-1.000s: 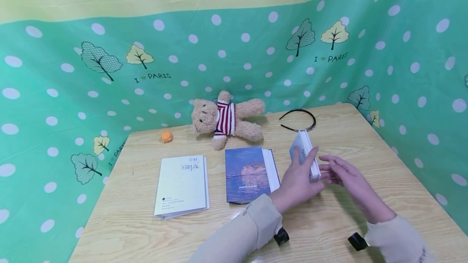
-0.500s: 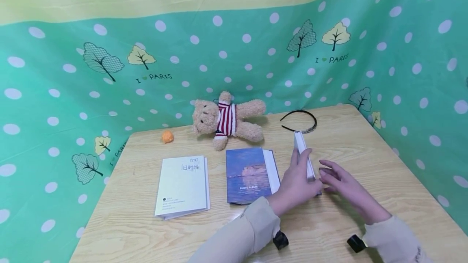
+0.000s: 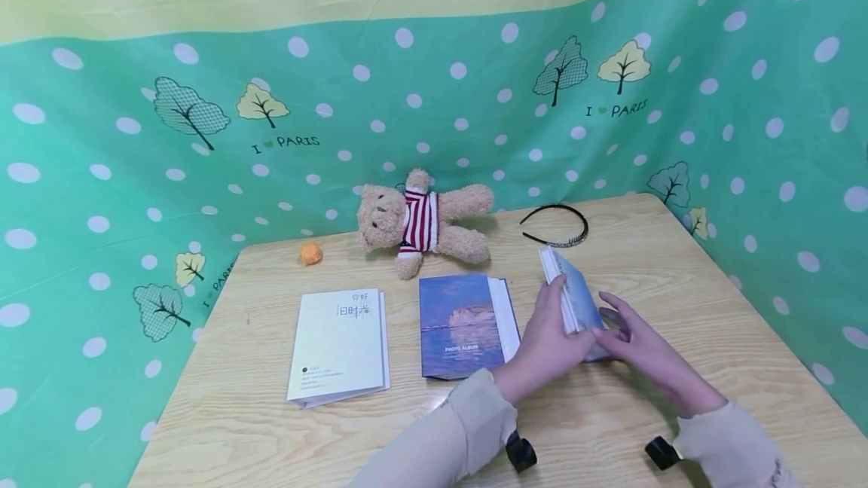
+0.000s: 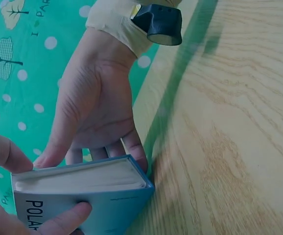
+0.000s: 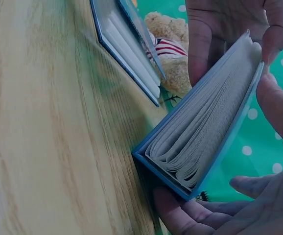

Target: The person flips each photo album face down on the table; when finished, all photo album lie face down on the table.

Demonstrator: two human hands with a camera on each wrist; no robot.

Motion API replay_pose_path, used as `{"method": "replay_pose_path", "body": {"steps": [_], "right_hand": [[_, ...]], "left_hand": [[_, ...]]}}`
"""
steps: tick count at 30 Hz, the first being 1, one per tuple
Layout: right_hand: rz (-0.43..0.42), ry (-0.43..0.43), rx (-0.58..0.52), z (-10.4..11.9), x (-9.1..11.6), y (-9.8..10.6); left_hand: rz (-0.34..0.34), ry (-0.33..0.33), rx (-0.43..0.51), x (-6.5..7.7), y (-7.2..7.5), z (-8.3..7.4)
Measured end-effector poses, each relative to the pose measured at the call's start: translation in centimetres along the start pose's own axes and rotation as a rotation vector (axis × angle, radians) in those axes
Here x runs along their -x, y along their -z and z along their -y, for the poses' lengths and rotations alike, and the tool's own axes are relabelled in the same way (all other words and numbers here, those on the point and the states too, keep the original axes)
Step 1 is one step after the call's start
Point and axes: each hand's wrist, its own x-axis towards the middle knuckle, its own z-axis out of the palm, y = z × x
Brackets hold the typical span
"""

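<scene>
A small blue photo album [image 3: 578,288] is held tilted up on edge at the table's right side. My left hand [image 3: 548,345] grips it from the left, thumb and fingers on opposite covers. Dark letters starting "POLA" show on one cover in the left wrist view, beside a left fingertip [image 4: 78,214]. My right hand [image 3: 644,349] holds the album's lower right corner, its thumb on the cover's edge and fingers beneath in the right wrist view. White page edges [image 5: 205,120] fan slightly between the covers there. Left of both hands lies a blue-purple "PHOTO ALBUM" [image 3: 450,322].
A white album [image 3: 339,345] lies farther left on the wooden table [image 3: 224,398]. At the back are an orange ball [image 3: 310,253], a teddy bear [image 3: 420,224] in a striped shirt and a black headband [image 3: 576,221]. A green polka-dot curtain [image 3: 434,126] borders the table.
The small album has turned from its face showing on the left, through edge-on, to a blue cover facing right. My right hand has come in against its lower corner.
</scene>
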Motion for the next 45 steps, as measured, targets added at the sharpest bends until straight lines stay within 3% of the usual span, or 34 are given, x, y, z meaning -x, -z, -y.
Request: {"method": "replay_pose_path", "body": {"steps": [13,33,45], "right_hand": [[0.006,0.019,0.052,-0.02,0.27,0.34],[-0.026,0.041,0.105,-0.39,0.45,0.66],[-0.036,0.049,0.125,-0.45,0.43,0.61]], "left_hand": [[0.006,0.03,0.097,0.26,0.08,-0.13],[0.013,0.103,0.009,0.55,0.14,0.41],[0.017,0.179,-0.078,0.77,0.45,0.63]]}}
